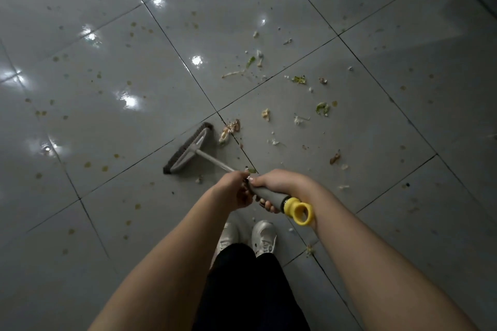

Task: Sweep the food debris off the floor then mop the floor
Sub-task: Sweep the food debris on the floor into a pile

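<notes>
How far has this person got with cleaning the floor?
Barely started. Nothing looks cleared: vegetable scraps lie scattered over the grey tiled floor. In hand: left hand and right hand grip the grey broom with a yellow loop end, its head down beside peelings. Left: sweeping, then mopping the yellowish spots.

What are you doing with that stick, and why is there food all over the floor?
A person is sweeping. Both hands hold a broom: the left hand further down the handle, the right hand on the grey grip near its yellow end. The broom head rests on the grey tiled floor. Food scraps lie scattered to its right, not yet gathered.
</notes>
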Action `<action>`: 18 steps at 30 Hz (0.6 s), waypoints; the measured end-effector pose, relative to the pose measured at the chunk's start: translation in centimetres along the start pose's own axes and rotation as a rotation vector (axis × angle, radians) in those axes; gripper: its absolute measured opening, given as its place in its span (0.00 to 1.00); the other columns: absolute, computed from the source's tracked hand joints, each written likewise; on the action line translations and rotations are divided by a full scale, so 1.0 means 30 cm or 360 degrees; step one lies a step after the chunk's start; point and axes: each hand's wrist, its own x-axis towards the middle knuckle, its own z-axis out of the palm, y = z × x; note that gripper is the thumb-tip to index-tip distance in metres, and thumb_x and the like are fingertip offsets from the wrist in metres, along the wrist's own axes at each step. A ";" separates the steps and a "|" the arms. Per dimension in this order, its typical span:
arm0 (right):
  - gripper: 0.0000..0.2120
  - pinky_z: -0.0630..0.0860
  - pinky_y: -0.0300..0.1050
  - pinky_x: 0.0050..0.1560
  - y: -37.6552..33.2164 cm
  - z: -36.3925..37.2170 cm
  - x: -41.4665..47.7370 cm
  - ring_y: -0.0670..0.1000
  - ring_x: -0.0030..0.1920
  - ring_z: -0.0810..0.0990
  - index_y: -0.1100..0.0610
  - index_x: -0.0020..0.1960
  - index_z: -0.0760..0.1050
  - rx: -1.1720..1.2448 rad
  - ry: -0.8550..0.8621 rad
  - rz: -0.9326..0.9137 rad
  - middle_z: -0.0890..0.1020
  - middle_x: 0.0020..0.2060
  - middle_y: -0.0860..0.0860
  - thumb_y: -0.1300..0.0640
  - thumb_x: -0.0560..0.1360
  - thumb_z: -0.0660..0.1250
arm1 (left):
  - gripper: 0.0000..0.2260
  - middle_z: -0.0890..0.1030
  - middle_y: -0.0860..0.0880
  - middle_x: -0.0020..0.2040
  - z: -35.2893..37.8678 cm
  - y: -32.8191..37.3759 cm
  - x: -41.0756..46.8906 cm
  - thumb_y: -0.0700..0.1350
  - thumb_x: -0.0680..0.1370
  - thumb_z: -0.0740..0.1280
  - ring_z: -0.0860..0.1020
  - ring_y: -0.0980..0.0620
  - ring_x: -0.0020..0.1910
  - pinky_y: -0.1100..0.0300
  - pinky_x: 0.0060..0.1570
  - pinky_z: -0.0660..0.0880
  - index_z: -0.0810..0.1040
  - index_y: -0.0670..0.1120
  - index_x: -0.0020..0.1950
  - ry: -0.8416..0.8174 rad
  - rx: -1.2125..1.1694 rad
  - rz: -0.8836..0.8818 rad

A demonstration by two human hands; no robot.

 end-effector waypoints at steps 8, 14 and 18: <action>0.18 0.68 0.33 0.18 0.111 -0.177 -0.154 0.46 0.17 0.71 0.61 0.42 0.73 -0.0076 0.0276 0.0176 0.74 0.19 0.50 0.46 0.79 0.60 | 0.16 0.65 0.48 0.26 0.244 -0.053 -0.058 0.46 0.81 0.57 0.66 0.57 0.12 0.66 0.23 0.60 0.63 0.43 0.34 -0.0352 0.0017 -0.0038; 0.20 0.69 0.34 0.18 0.119 -0.158 -0.321 0.47 0.18 0.72 0.66 0.48 0.75 -0.0016 0.0294 0.0139 0.75 0.21 0.52 0.46 0.77 0.62 | 0.15 0.68 0.47 0.28 0.276 -0.076 -0.196 0.46 0.80 0.61 0.67 0.53 0.23 0.67 0.21 0.61 0.68 0.42 0.36 -0.0365 -0.0070 0.0143; 0.20 0.69 0.33 0.17 0.088 -0.066 -0.332 0.46 0.18 0.71 0.64 0.47 0.74 0.0168 0.0152 0.0142 0.74 0.21 0.52 0.45 0.78 0.60 | 0.15 0.67 0.50 0.18 0.177 -0.079 -0.233 0.47 0.79 0.63 0.65 0.56 0.16 0.69 0.19 0.62 0.68 0.42 0.34 -0.0289 -0.0136 0.0228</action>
